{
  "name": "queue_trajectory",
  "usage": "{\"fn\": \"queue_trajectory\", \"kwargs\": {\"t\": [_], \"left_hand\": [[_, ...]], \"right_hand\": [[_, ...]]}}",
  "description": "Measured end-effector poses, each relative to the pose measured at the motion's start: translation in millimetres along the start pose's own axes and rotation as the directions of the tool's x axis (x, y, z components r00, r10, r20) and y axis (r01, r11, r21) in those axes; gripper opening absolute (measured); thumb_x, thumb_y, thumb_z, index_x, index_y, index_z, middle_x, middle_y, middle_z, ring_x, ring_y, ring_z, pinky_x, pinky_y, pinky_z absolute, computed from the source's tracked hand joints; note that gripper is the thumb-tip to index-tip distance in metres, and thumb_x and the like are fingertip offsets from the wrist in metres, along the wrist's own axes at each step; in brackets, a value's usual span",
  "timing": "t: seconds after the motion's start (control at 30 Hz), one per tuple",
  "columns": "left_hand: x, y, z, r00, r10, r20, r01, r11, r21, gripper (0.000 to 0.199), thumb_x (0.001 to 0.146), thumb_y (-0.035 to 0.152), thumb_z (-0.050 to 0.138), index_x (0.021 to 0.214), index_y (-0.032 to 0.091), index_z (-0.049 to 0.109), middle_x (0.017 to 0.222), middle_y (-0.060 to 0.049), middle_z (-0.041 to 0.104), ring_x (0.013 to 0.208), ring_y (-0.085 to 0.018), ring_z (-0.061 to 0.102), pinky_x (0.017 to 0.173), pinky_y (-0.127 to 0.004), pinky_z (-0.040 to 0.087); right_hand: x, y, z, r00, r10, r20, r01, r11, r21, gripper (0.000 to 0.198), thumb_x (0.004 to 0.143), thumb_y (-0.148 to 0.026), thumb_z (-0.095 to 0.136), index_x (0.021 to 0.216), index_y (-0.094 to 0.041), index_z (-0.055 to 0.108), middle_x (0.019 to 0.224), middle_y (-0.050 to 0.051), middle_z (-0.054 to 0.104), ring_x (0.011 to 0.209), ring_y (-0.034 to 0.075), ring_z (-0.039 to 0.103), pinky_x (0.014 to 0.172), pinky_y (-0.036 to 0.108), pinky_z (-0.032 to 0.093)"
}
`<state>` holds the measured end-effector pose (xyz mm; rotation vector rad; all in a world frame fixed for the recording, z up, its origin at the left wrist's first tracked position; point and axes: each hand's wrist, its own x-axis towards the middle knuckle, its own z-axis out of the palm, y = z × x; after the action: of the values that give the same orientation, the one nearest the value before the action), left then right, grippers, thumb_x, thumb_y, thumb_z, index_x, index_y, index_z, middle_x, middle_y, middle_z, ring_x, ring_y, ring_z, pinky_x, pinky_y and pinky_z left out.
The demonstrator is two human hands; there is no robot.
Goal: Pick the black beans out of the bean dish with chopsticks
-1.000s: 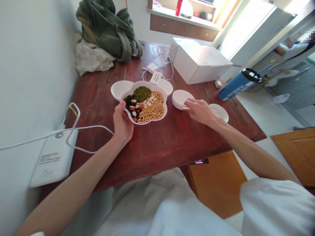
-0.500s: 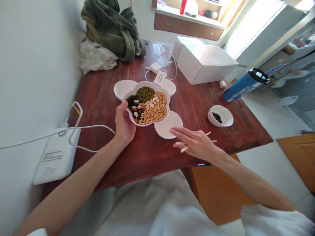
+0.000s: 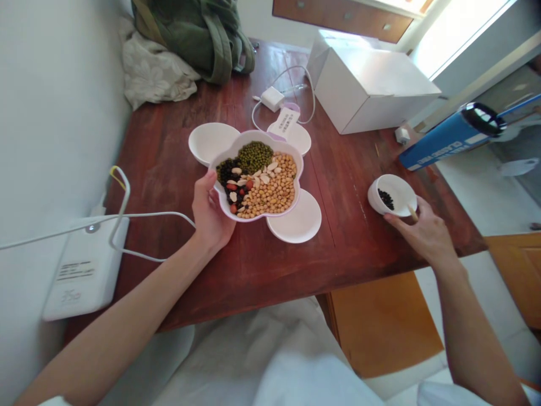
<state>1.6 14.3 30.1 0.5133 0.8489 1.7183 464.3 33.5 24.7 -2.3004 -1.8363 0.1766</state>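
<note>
My left hand (image 3: 210,213) grips the near-left rim of a flower-shaped white bowl (image 3: 291,197) filled with mixed beans: green, black, yellow, red and white. Three small white dishes sit around it: one (image 3: 210,141) behind left, one (image 3: 301,137) behind right, one (image 3: 298,221) at its near right. My right hand (image 3: 425,233) holds wooden chopsticks (image 3: 411,212) and rests against a small white dish (image 3: 399,189) with a few black beans near the table's right edge.
The red-brown wooden table (image 3: 262,265) also carries a white box (image 3: 374,84), a blue tumbler (image 3: 452,135) lying on its side, a charger with cable (image 3: 273,98), green and white cloth (image 3: 194,34) at the back, and a white device (image 3: 82,270) with cables at left.
My right hand moved a small empty dish to the flower bowl's near right, let it go, then went right to the dish with black beans. The left hand stayed on the bowl.
</note>
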Motion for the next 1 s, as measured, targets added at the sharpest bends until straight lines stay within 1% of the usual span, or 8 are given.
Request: {"fn": "queue_trajectory", "kwargs": {"t": [0.13, 0.3, 0.4, 0.53, 0.67, 0.8, 0.9, 1.0], "left_hand": [[2, 0, -1, 0.999, -0.044, 0.015, 0.044, 0.999, -0.002, 0.028, 0.089, 0.047, 0.078, 0.109, 0.028, 0.082, 0.132, -0.001, 0.084, 0.148, -0.038, 0.065, 0.119, -0.052, 0.061], [4, -1, -3, 0.995, -0.101, 0.024, 0.102, 0.994, -0.03, 0.03, 0.089, 0.047, 0.079, 0.11, 0.027, 0.083, 0.128, -0.004, 0.085, 0.148, -0.04, 0.065, 0.121, -0.054, 0.061], [3, -1, -3, 0.99, -0.142, 0.011, 0.143, 0.989, -0.05, 0.032, 0.088, 0.047, 0.08, 0.114, 0.027, 0.084, 0.123, -0.005, 0.086, 0.146, -0.041, 0.067, 0.12, -0.054, 0.062], [2, -2, -6, 0.975, -0.222, -0.01, 0.221, 0.973, -0.073, 0.038, 0.086, 0.047, 0.084, 0.116, 0.025, 0.085, 0.119, -0.007, 0.088, 0.14, -0.042, 0.072, 0.12, -0.055, 0.061], [2, -1, -11, 0.959, -0.278, -0.048, 0.274, 0.959, -0.072, 0.038, 0.081, 0.046, 0.087, 0.109, 0.021, 0.085, 0.11, -0.008, 0.089, 0.132, -0.042, 0.077, 0.118, -0.058, 0.062], [3, 3, -14, 0.948, -0.311, -0.067, 0.308, 0.95, -0.053, 0.03, 0.078, 0.044, 0.087, 0.096, 0.02, 0.083, 0.1, -0.007, 0.089, 0.127, -0.042, 0.079, 0.114, -0.059, 0.063], [3, 4, -15, 0.952, -0.302, -0.055, 0.3, 0.953, -0.04, 0.031, 0.077, 0.043, 0.087, 0.096, 0.02, 0.083, 0.102, -0.009, 0.089, 0.128, -0.042, 0.079, 0.112, -0.058, 0.064], [3, 4, -13, 0.954, -0.298, -0.044, 0.296, 0.955, -0.029, 0.03, 0.078, 0.044, 0.087, 0.096, 0.02, 0.083, 0.101, -0.009, 0.089, 0.128, -0.042, 0.079, 0.111, -0.058, 0.065]], "right_hand": [[24, -31, 4, 0.994, -0.109, 0.027, 0.106, 0.991, 0.083, 0.088, 0.088, -0.073, 0.079, 0.154, -0.017, 0.063, 0.134, 0.026, 0.079, 0.127, 0.057, 0.073, 0.106, 0.065, 0.058], [58, -80, 18, 0.964, -0.264, 0.024, 0.258, 0.956, 0.138, 0.099, 0.083, -0.067, 0.087, 0.159, -0.01, 0.059, 0.138, 0.028, 0.077, 0.127, 0.056, 0.073, 0.107, 0.067, 0.058], [70, -107, 24, 0.933, -0.357, 0.04, 0.346, 0.923, 0.17, 0.098, 0.084, -0.063, 0.088, 0.162, -0.013, 0.056, 0.141, 0.026, 0.077, 0.131, 0.053, 0.074, 0.11, 0.063, 0.059], [74, -129, 25, 0.916, -0.387, 0.109, 0.374, 0.92, 0.118, 0.104, 0.089, -0.061, 0.086, 0.172, -0.014, 0.046, 0.143, 0.025, 0.077, 0.135, 0.05, 0.073, 0.113, 0.061, 0.059], [60, -129, 16, 0.929, -0.324, 0.176, 0.325, 0.945, 0.022, 0.118, 0.09, -0.066, 0.083, 0.177, -0.004, 0.034, 0.138, 0.033, 0.077, 0.131, 0.054, 0.074, 0.108, 0.062, 0.06], [27, -121, 4, 0.908, -0.356, 0.218, 0.305, 0.923, 0.236, 0.072, 0.103, -0.066, 0.066, 0.155, -0.017, 0.067, 0.122, 0.02, 0.085, 0.118, 0.044, 0.081, 0.102, 0.054, 0.062], [0, -125, -2, 0.828, -0.428, 0.362, 0.256, 0.864, 0.434, 0.056, 0.107, -0.065, 0.061, 0.134, -0.019, 0.079, 0.106, 0.012, 0.087, 0.098, 0.032, 0.081, 0.088, 0.043, 0.063], [-17, -140, 0, 0.744, -0.491, 0.453, 0.195, 0.809, 0.555, 0.06, 0.107, -0.063, 0.064, 0.149, -0.02, 0.072, 0.099, 0.007, 0.084, 0.071, 0.021, 0.071, 0.067, 0.033, 0.057]]}}
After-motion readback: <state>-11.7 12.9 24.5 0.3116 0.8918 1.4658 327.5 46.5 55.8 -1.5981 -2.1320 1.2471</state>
